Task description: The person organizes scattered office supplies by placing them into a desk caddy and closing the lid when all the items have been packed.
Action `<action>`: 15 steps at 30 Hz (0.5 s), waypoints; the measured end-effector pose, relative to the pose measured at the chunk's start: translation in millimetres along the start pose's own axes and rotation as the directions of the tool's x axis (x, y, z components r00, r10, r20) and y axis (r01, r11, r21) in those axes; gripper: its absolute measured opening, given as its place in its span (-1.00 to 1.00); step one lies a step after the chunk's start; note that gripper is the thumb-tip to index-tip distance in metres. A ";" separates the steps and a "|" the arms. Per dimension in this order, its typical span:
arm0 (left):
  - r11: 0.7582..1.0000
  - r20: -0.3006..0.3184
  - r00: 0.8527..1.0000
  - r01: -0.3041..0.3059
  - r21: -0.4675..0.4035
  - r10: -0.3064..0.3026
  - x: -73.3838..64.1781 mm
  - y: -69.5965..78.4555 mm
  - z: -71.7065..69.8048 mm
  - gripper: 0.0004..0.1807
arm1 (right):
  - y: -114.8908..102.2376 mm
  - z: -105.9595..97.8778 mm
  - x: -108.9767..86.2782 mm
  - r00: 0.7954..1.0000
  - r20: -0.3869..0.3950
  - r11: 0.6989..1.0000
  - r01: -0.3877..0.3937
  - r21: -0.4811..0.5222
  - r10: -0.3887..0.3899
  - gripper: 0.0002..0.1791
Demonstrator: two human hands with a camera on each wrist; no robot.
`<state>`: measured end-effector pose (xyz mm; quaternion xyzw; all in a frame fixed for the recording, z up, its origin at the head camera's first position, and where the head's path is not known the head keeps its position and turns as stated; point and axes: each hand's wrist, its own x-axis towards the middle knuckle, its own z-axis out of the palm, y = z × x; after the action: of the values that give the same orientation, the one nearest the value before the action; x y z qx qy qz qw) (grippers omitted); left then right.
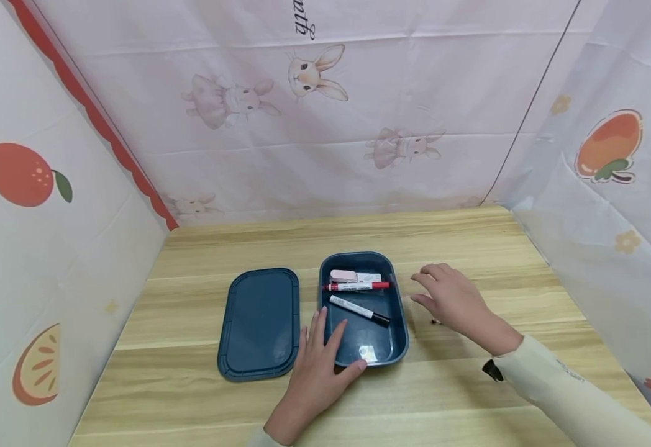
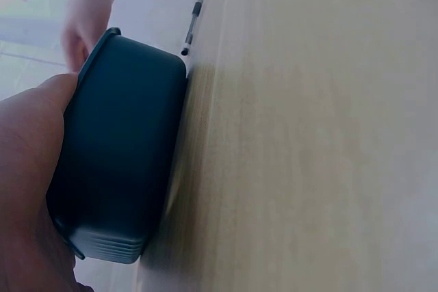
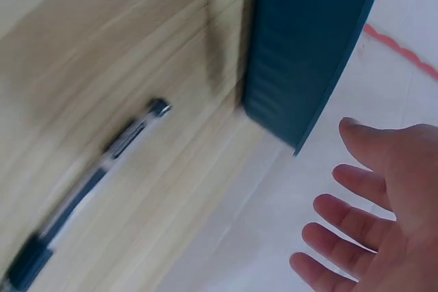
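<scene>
1. The blue box (image 1: 381, 338) stood on the table (image 1: 180, 360), red marker (image 1: 359, 286) and black-capped marker (image 1: 356, 308) inside.
2. The left hand (image 1: 315, 374) touched its rim, fingers spread, not clasping.
3. The right hand (image 1: 455, 302) – loosely parted, holding nothing – was near a pen (image 3: 96, 175).
4. The lid (image 1: 261, 323) lay left.

The bare left hand (image 1: 315, 369) is at the near left corner of the dark blue, rounded rectangular plastic box (image 1: 353, 343), fingers spread, thumb at the near rim. The bare right hand (image 1: 455, 299) hovers just right of the box, apart from it, fingers separated and slightly bent. The right forearm, in a cream fabric sleeve (image 1: 577, 388), slants in from the box's near right.
</scene>
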<state>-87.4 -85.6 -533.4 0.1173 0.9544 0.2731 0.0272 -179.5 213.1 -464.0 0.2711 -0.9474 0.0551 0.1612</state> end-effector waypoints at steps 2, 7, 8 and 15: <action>1.000 -0.002 1.000 0.001 0.007 -0.001 0.3 -0.1 0.3 -0.09 | 4.6 -1.5 -5.7 0.999 0.020 0.999 -0.031 0.016 0.030 -0.54; 1.000 -0.009 1.000 -0.004 0.004 0.004 0.4 -0.4 0.6 -0.08 | 15.1 -2.7 -19.1 0.998 0.035 0.998 -0.061 0.034 0.060 -0.52; 1.000 -0.010 1.000 -0.004 0.000 0.004 0.4 -0.4 0.8 -0.08 | 17.0 -2.6 -21.5 0.998 0.034 0.997 -0.063 0.034 0.062 -0.52; 1.000 -0.006 1.000 -0.001 -0.005 0.001 0.7 0.1 1.4 -0.08 | 29.5 -4.2 -38.6 0.997 0.006 0.997 -0.074 0.023 0.074 -0.52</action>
<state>-87.9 -84.6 -534.6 0.1167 0.9537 0.2759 0.0246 -163.1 258.1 -473.5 0.2376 -0.9565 0.0716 0.1535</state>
